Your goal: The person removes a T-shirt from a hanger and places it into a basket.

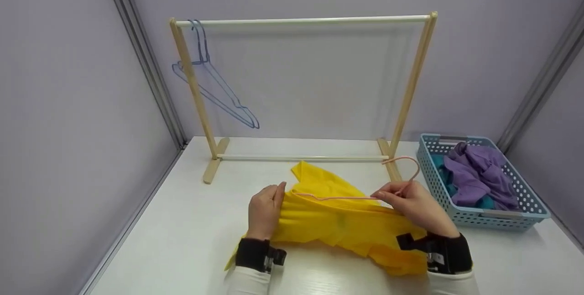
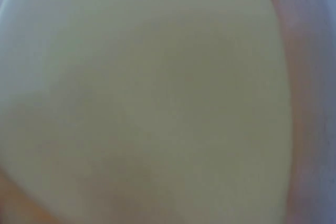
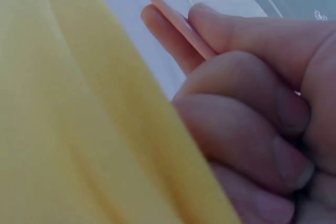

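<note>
Right hand (image 1: 415, 201): curled fingers (image 3: 236, 77) pinch the pink hanger (image 3: 170, 15), its hook (image 1: 418, 167) projecting beyond them. Left hand (image 1: 265, 210): fingers grip the edge of the yellow cloth (image 1: 337, 224), just beside the hanger's far end. The cloth spreads between both hands, over the table (image 1: 182, 231).

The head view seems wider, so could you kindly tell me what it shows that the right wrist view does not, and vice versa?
Only the head view: the left hand, the purple cloth, the pink hook and the whole rack.
Only the right wrist view: the nails on the curled fingers.
Both: the right hand pinching the pink hanger, and the yellow cloth.
</note>
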Demonstrator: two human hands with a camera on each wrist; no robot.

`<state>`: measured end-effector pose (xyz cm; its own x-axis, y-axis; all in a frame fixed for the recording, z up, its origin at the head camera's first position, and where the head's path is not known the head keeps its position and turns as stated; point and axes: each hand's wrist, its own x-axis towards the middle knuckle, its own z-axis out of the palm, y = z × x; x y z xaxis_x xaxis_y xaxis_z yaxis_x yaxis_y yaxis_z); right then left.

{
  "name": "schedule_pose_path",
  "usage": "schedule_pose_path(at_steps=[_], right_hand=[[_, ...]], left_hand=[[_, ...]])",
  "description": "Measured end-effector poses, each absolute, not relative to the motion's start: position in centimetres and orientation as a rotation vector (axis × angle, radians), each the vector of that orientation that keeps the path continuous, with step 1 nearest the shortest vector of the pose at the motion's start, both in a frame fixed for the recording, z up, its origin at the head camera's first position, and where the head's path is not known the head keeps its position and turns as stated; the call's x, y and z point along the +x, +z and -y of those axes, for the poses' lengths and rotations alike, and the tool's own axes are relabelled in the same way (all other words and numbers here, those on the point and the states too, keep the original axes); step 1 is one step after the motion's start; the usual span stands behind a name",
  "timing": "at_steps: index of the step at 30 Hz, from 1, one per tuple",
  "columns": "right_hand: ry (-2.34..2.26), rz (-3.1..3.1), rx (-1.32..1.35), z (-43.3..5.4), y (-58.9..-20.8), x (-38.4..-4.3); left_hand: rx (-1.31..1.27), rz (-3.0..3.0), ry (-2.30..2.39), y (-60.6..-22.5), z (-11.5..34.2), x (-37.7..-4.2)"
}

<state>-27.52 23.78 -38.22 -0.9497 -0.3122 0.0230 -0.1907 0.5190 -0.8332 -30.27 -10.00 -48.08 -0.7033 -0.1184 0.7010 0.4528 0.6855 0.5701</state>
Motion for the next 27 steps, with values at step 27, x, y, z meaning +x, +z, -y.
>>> schedule_pose_path(at_steps=[27], right_hand=[[-3.114, -1.508, -1.07, -22.1, -39.3, -27.1]], left_hand=[[-0.008, 2.302, -1.179, -49.1, 8.7, -30.7]])
